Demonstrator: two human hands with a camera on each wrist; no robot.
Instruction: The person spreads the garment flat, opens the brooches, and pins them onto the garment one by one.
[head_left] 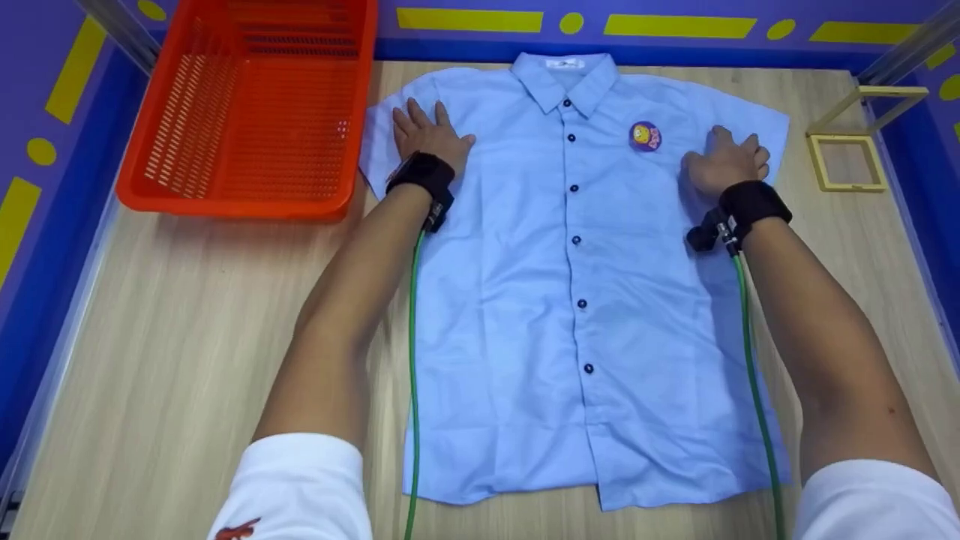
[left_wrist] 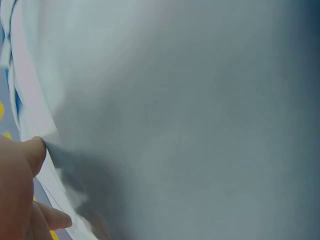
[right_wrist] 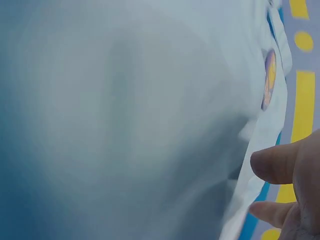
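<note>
A light blue short-sleeved shirt (head_left: 525, 247) lies spread face up, collar at the far side, its dark buttons fastened down the middle. A round purple and yellow badge (head_left: 645, 136) sits on its chest, at the right in the head view. My left hand (head_left: 431, 139) rests on the shirt near the left sleeve, fingers spread. On the opposite side, my right hand (head_left: 727, 161) touches the cloth by the right sleeve with its fingers slightly bent. Both wrist views show thumb and fingers against pale cloth, with no fold pinched between them.
An orange-red plastic basket (head_left: 240, 210) stands at the back left, beside the left sleeve. A small yellowish wooden frame (head_left: 847, 187) stands at the right of the light wood table (head_left: 187, 337). Green cables (head_left: 412, 337) run from the wrist cameras over the shirt. Blue and yellow panels border the table.
</note>
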